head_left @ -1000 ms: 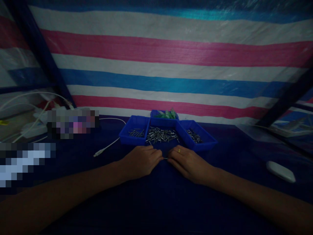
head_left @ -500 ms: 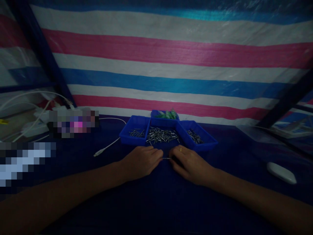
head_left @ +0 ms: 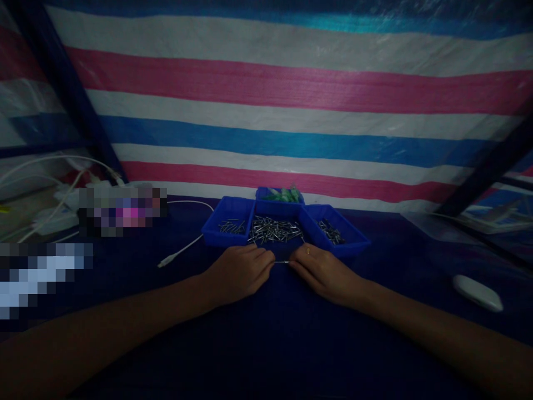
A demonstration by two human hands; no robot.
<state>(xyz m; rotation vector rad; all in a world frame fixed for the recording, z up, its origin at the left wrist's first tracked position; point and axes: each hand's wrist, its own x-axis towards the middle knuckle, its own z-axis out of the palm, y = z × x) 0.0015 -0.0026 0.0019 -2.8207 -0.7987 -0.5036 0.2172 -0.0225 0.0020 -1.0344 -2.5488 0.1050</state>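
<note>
Stretching between the left hand (head_left: 246, 272) and right hand (head_left: 327, 273), a thin metal rod (head_left: 281, 261) is pinched by both at lower centre, beneath piled metal pins (head_left: 275, 229) in the frame.

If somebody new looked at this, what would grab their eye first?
Probably the striped sheet, filling the background in pink, blue and whitish bands. Below it, a heap of small metal pieces lies between two blue trays. Nearer the viewer, the left hand and right hand hold a thin metal rod between them.
</note>
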